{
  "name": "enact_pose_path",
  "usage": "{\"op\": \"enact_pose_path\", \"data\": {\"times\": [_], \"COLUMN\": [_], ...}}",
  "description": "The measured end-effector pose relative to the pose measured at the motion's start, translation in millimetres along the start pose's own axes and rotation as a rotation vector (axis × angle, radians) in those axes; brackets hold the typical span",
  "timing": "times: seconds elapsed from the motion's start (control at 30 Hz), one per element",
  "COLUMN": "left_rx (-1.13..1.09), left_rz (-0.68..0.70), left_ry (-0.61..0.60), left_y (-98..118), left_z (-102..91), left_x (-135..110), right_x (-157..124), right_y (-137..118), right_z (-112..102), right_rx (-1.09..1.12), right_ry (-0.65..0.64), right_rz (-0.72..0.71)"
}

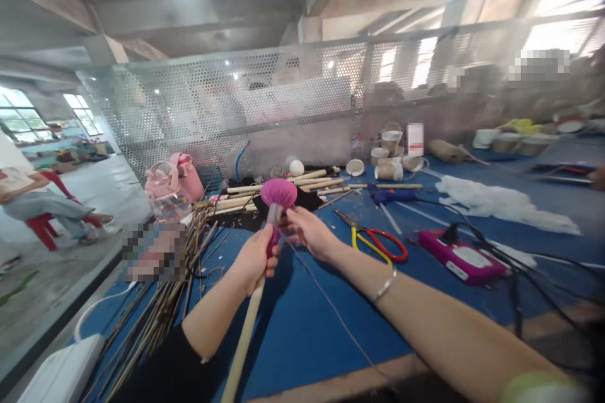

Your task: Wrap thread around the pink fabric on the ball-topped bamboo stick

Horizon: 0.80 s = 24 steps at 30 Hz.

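A wooden stick (pixel 246 334) slants up from the bottom edge, topped by a round purple cloth-covered head (pixel 278 192) with a grey band (pixel 275 213) at its neck. My left hand (pixel 258 258) is wrapped round the stick just below that head, over some purple cloth. At the neck, my right hand (pixel 309 232) has its fingers curled together on a thin thread (pixel 331 302), which trails down to the front edge. The exact pinch is partly hidden. Scissors (pixel 378 244) with red and yellow handles lie right of my right hand.
Thin brown twigs (pixel 161 315) lie left, near a white box (pixel 69 368) with a cable. At right are a magenta power strip (pixel 460 256), a blue glue gun (pixel 392 194) and white stuffing (pixel 501 201). Pale sticks (pixel 321 184), pink bags (pixel 177 179) and a perforated screen (pixel 236 101) stand behind.
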<state>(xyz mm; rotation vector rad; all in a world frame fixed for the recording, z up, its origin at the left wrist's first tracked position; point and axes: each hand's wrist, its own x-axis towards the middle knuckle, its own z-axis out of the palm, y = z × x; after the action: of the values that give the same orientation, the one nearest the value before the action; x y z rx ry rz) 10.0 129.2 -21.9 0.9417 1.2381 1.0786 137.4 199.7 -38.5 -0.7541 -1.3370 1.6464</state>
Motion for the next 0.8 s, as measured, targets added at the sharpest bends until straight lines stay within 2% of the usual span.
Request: {"op": "enact_pose_path", "data": {"times": [0.1, 0.23, 0.5, 0.6, 0.67, 0.73, 0.8], "left_rx": [0.017, 0.024, 0.057, 0.076, 0.112, 0.168, 0.227], "left_rz": [-0.063, -0.118, -0.109, -0.103, -0.097, -0.073, 0.005], "left_ry": [0.017, 0.030, 0.078, 0.073, 0.070, 0.083, 0.100], "left_y": [-15, -25, -27, -25, -24, -25, -26], "left_z": [-4.1, -2.6, -0.1, 1.5, 2.4, 1.8, -0.5], "left_x": [1, -9, -10, -14, -17, -20, -23], "right_x": [-9, -18, -24, -25, -26, -27, -28], "right_y": [17, 23, 25, 20, 15, 12, 9], "right_z": [-2, -2, 4, 5, 6, 7, 6], "right_rx": [-0.041, -0.111, -0.146, -0.065, 0.082, 0.194, 0.170], "right_ry": [0.045, 0.086, -0.036, -0.054, -0.097, -0.200, -0.317], "right_rz": [-0.007, -0.002, 0.058, 0.089, 0.154, 0.236, 0.308]}}
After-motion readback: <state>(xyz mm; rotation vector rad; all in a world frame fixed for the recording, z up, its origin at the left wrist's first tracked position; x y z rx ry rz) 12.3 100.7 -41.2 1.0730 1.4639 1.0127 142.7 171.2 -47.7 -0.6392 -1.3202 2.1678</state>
